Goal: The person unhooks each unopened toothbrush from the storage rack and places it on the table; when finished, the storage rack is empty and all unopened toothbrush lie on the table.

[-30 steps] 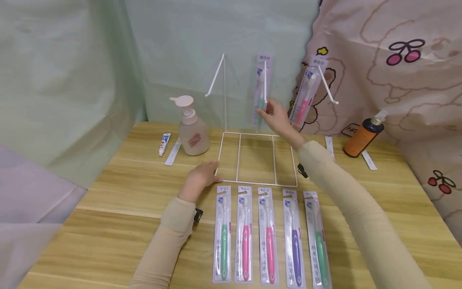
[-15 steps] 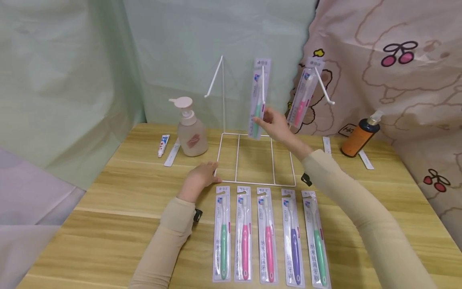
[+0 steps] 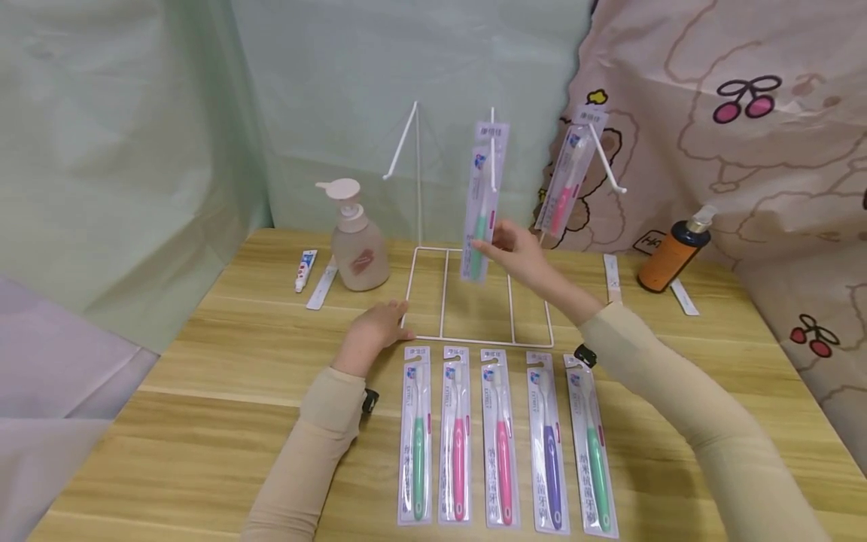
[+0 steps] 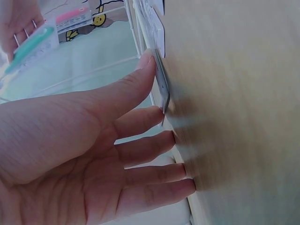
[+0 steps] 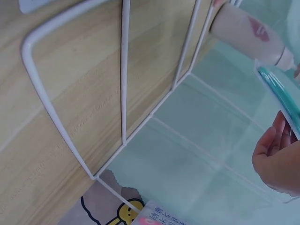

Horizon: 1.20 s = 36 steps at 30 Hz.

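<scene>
My right hand (image 3: 518, 254) pinches the lower part of a packaged toothbrush (image 3: 479, 214) with a green handle. Its card overlaps the middle hook of a white wire rack (image 3: 443, 297), and part of the hook shows above the card. The package tilts slightly, its lower end toward me. In the right wrist view the green handle (image 5: 279, 91) stands out past the fingertips. My left hand (image 3: 375, 327) lies at the base's front left corner; in the left wrist view its straight fingers (image 4: 145, 147) touch the tabletop. On the right hook hangs a pink packaged toothbrush (image 3: 564, 184).
Several packaged toothbrushes (image 3: 501, 452) lie in a row before the rack. A pump bottle (image 3: 359, 252) and small toothpaste tube (image 3: 305, 271) stand left; an orange spray bottle (image 3: 672, 260) is at right. The rack's left hook (image 3: 401, 141) is bare. Curtains back the table (image 3: 223, 391).
My right hand has drawn the green toothbrush package toward me and lower, forward along the middle hook. The left hand has stayed at the rack's corner.
</scene>
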Available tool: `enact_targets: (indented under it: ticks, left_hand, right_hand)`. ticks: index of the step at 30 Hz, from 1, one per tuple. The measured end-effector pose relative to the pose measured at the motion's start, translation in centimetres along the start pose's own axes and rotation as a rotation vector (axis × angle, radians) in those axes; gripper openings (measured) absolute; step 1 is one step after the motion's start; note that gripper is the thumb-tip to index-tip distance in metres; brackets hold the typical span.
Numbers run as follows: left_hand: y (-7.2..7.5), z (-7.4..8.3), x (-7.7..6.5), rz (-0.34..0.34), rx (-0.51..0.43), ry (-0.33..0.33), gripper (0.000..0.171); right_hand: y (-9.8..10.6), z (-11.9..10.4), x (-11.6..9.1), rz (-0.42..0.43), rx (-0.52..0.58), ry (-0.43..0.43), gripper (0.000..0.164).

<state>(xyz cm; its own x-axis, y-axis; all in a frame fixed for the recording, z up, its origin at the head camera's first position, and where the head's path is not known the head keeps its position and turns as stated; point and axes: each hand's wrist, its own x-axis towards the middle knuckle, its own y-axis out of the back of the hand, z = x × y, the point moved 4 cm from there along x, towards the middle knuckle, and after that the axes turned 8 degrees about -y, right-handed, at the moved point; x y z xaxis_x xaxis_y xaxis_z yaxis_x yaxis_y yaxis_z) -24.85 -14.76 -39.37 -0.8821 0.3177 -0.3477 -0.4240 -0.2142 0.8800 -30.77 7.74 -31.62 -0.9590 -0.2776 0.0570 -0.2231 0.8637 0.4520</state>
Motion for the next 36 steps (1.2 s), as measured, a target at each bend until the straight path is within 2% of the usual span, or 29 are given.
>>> enact_targets:
  ticks: [7,17,28,36]
  left_hand:
    - [0.2,0.0,0.1,-0.003,0.030,-0.007,0.069]
    - [0.1,0.2,0.2,-0.009,0.013,-0.003,0.069]
    - [0.0,0.1,-0.1,-0.001,0.025,-0.018,0.069]
    - [0.0,0.0,0.2,0.002,0.035,-0.028,0.070]
  right_hand:
    - [0.0,-0.3,-2.4,-0.055,-0.005,0.005,0.036]
    - [-0.1,-0.4,-5.7,-0.127,-0.024,0.010,0.039]
    - [-0.6,-0.8,-8.3,-0.169,-0.046,-0.013,0.031]
    - [-0.7,-1.5,-10.1,-0.181,-0.057,0.039,0.022]
